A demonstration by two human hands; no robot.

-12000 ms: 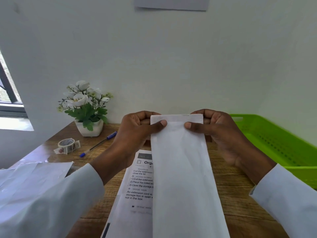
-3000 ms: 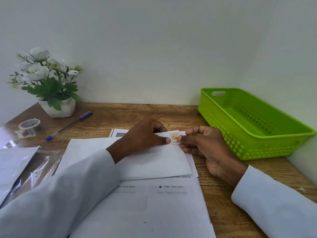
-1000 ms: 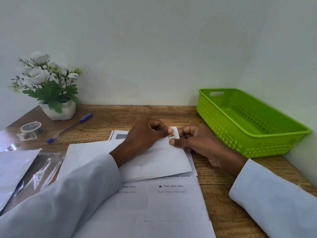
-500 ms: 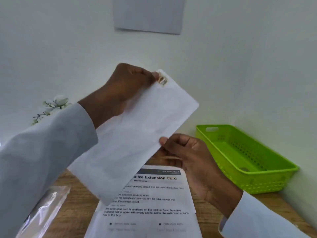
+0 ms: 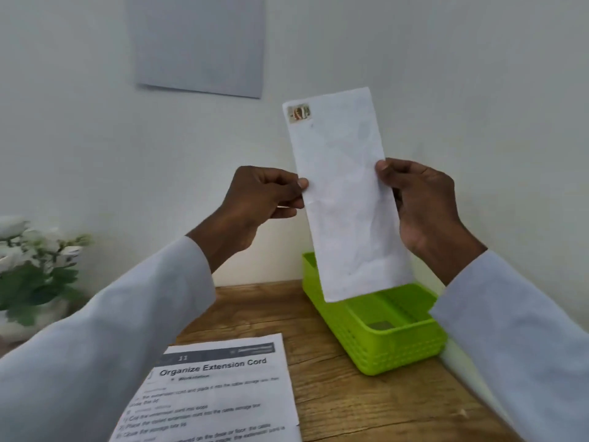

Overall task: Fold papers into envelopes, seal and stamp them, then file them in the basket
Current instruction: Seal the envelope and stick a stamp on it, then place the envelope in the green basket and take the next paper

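Observation:
A white envelope [image 5: 344, 199] stands almost upright in the air in front of the wall, with a small stamp [image 5: 299, 113] stuck at its top left corner. My left hand [image 5: 258, 202] pinches its left edge at mid height. My right hand [image 5: 424, 212] grips its right edge with the thumb on the front. The envelope's lower end hangs above the far end of the green basket [image 5: 401, 349], which sits on the wooden desk [image 5: 366, 403] at the right. A printed sheet [image 5: 216, 393] headed "Organize Extension Cord" lies flat on the desk below my left arm.
A potted plant with white flowers [image 5: 35, 269] stands at the left edge of the desk. A grey sheet [image 5: 199, 43] hangs on the wall above. A white wall runs close along the basket's right side.
The envelope has turned from a slant to nearly upright and moved right, over the basket. My left hand slid down from the stamped corner to the left edge; my right hand rose to the right edge.

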